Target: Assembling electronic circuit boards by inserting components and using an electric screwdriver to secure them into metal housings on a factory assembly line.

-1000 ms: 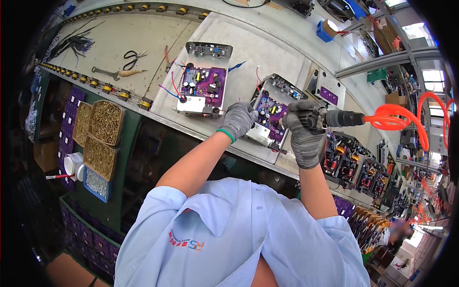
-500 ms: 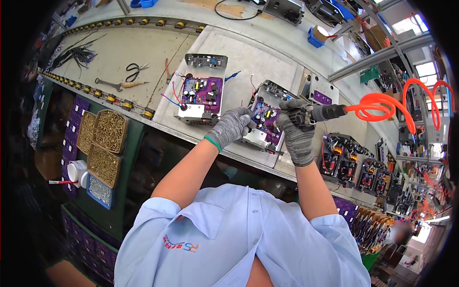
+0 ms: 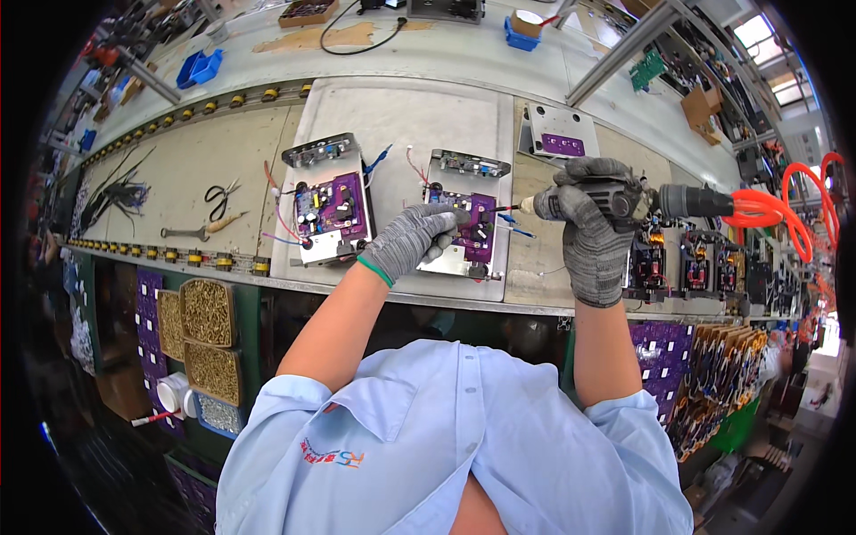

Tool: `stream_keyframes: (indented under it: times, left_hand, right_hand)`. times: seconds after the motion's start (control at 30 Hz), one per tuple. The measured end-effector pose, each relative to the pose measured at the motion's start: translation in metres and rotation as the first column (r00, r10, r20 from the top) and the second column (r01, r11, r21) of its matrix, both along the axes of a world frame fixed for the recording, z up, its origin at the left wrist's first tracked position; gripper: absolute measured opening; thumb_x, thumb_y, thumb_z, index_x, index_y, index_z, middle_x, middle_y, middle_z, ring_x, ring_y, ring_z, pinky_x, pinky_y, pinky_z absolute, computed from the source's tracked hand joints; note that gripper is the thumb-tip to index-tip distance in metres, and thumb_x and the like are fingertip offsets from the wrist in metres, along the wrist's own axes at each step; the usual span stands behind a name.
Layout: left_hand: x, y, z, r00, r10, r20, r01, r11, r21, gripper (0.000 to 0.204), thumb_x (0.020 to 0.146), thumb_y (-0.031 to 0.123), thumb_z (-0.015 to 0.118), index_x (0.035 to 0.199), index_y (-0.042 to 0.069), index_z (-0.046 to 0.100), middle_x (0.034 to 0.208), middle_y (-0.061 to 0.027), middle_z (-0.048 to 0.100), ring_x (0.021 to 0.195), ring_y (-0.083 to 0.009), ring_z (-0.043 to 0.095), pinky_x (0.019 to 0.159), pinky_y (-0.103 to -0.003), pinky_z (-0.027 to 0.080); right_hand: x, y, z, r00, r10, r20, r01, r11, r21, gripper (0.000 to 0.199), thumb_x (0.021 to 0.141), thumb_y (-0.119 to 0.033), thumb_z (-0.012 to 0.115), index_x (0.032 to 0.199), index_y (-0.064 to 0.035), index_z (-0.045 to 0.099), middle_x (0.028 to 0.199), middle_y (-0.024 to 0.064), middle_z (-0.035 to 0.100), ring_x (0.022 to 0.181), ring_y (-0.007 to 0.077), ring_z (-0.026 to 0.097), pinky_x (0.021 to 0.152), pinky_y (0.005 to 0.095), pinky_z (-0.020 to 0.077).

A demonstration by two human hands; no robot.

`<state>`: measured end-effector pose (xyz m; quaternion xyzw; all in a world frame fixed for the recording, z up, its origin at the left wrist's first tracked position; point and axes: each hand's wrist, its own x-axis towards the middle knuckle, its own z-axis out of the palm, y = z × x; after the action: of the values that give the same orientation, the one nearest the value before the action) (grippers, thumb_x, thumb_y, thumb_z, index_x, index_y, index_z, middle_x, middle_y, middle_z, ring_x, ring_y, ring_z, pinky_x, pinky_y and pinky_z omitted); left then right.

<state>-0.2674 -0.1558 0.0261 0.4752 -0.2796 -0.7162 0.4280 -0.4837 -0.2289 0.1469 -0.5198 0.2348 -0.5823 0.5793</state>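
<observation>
Workbench point(image 3: 178, 178) | left hand point(image 3: 412, 241) pinches circuit board point(image 3: 464, 234): stiff, fragile, hold edges | right hand point(image 3: 596, 223) fist-wrapped around screwdriver point(image 3: 615, 201)

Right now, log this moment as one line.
left hand: on purple circuit board | right hand: gripping powered screwdriver, bit at board | second board: left, untouched
</observation>
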Motion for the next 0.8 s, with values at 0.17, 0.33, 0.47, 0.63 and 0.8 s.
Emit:
stream_keyframes:
  times: [0.17,0.33,0.47,0.63,0.8]
  left_hand:
    - [-0.004,-0.023,-0.011,0.996,0.036,0.08,-0.037,0.999,0.004,0.024,0.096,0.012,0.061,0.116,-0.001,0.062,0.076,-0.0048,0.062,0.051,-0.0076,0.05,0.043,-0.02,0.04]
    - [-0.007,-0.036,-0.019,0.978,0.147,-0.146,-0.122,0.978,0.169,0.026,0.097,0.023,0.062,0.109,0.0,0.062,0.074,-0.0054,0.062,0.051,-0.0114,0.054,0.038,-0.02,0.039]
    - [-0.004,-0.043,-0.024,0.956,0.115,-0.268,-0.042,0.964,0.264,0.034,0.098,0.038,0.058,0.096,0.004,0.061,0.07,-0.0039,0.059,0.048,-0.0125,0.052,0.034,-0.022,0.035]
    - [-0.004,-0.045,-0.024,0.946,0.107,-0.305,-0.028,0.968,0.251,0.034,0.097,0.039,0.06,0.093,0.006,0.06,0.066,-0.0019,0.055,0.046,-0.0117,0.049,0.032,-0.023,0.033]
    - [0.003,-0.046,-0.03,0.917,0.077,-0.392,0.003,0.98,0.201,0.032,0.096,0.038,0.063,0.093,0.006,0.06,0.067,-0.0012,0.055,0.047,-0.0107,0.048,0.033,-0.022,0.033]
  right_hand:
    - [-0.011,0.004,-0.005,0.989,-0.048,0.139,0.033,0.994,0.105,0.034,0.08,0.004,0.069,0.111,-0.0032,0.058,0.101,0.012,0.063,0.084,0.0209,0.066,0.072,0.0368,0.0602]
    - [-0.019,-0.008,-0.019,0.974,-0.094,0.207,0.06,0.985,0.163,0.043,0.079,-0.001,0.075,0.117,-0.0099,0.057,0.108,0.009,0.063,0.095,0.0233,0.066,0.092,0.0429,0.0545]
    - [-0.018,-0.017,-0.026,0.958,-0.089,0.273,0.039,0.982,0.187,0.041,0.08,0.001,0.073,0.117,-0.0105,0.058,0.108,0.0087,0.063,0.096,0.023,0.066,0.093,0.0426,0.0541]
    - [-0.018,-0.024,-0.035,0.964,-0.05,0.26,-0.004,0.979,0.204,0.037,0.082,-0.003,0.071,0.116,-0.0091,0.058,0.109,0.0085,0.064,0.098,0.023,0.066,0.093,0.0421,0.055]
    - [-0.011,-0.025,-0.028,0.953,-0.073,0.293,0.025,0.986,0.164,0.033,0.082,-0.002,0.07,0.113,-0.0052,0.059,0.105,0.0106,0.063,0.093,0.0208,0.065,0.082,0.0376,0.0599]
